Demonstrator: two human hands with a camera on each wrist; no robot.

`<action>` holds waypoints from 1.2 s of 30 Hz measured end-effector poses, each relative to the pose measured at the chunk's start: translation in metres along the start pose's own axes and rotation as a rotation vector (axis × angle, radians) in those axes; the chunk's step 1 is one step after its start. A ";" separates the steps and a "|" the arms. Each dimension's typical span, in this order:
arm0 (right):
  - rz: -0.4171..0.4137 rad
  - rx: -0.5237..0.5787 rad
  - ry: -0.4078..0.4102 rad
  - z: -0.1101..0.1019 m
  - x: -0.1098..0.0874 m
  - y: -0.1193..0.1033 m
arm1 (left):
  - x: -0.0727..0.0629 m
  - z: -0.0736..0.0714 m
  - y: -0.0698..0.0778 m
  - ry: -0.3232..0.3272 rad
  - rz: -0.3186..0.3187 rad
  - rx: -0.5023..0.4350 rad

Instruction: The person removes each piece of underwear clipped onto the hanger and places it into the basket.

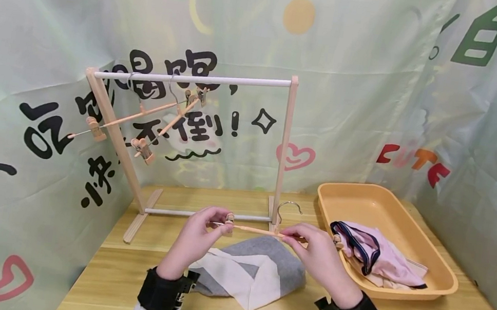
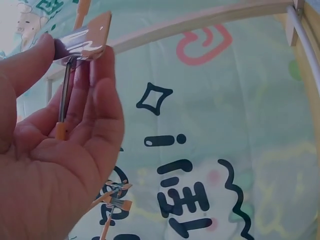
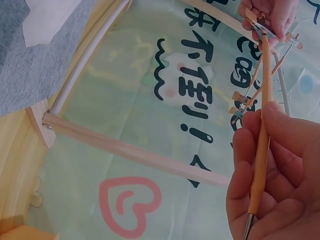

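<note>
A wooden clip hanger (image 1: 255, 230) is held level between both hands, its metal hook pointing up. My left hand (image 1: 202, 233) pinches a clip (image 1: 230, 219) near the hanger's left end, thumb on one side and fingers on the other. In the left wrist view the clip (image 2: 84, 41) shows a metal face and a wooden edge. My right hand (image 1: 318, 249) grips the wooden bar (image 3: 265, 145) just right of the hook. Below the hanger a folded grey and white cloth (image 1: 292, 266) lies on the table.
Behind the hands stands a wooden rack (image 1: 286, 144) with a white top rail. Two clip hangers (image 1: 142, 113) hang from its left half. At the right, an orange basin (image 1: 364, 200) holds a pink garment (image 1: 396, 258) with dark trim. A printed curtain (image 1: 351, 111) encloses the table.
</note>
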State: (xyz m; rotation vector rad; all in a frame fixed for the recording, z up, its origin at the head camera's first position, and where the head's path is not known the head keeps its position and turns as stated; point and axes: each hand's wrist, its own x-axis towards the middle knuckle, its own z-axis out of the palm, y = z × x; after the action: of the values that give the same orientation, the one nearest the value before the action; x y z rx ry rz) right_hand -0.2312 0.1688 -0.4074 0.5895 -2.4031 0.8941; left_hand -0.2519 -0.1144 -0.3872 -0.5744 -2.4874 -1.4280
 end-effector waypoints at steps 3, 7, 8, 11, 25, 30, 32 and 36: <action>-0.016 -0.006 0.012 0.001 0.000 0.000 | 0.000 0.001 0.000 0.006 0.010 -0.020; -0.023 -0.020 0.023 0.001 -0.001 -0.001 | -0.001 0.001 -0.001 0.016 0.022 -0.029; -0.024 -0.026 0.026 0.001 -0.001 -0.002 | -0.001 0.002 -0.001 0.018 0.025 -0.029; -0.024 -0.046 0.028 0.001 -0.002 -0.003 | -0.001 0.002 -0.001 0.025 0.025 -0.033; -0.064 -0.126 0.082 0.000 -0.003 -0.003 | 0.001 -0.002 -0.005 0.089 0.040 -0.058; -0.101 -0.121 0.113 0.000 -0.003 -0.004 | 0.002 -0.009 -0.008 0.108 0.034 -0.043; -0.123 -0.118 0.124 -0.001 -0.003 -0.004 | 0.002 -0.014 -0.010 0.127 0.044 -0.031; -0.185 -0.110 0.140 -0.002 -0.004 -0.005 | 0.001 -0.024 -0.012 0.190 0.067 -0.003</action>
State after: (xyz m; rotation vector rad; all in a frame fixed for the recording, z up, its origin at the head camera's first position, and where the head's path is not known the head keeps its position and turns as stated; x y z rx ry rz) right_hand -0.2247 0.1674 -0.4058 0.6712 -2.2154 0.6973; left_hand -0.2585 -0.1408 -0.3841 -0.4923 -2.2980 -1.3920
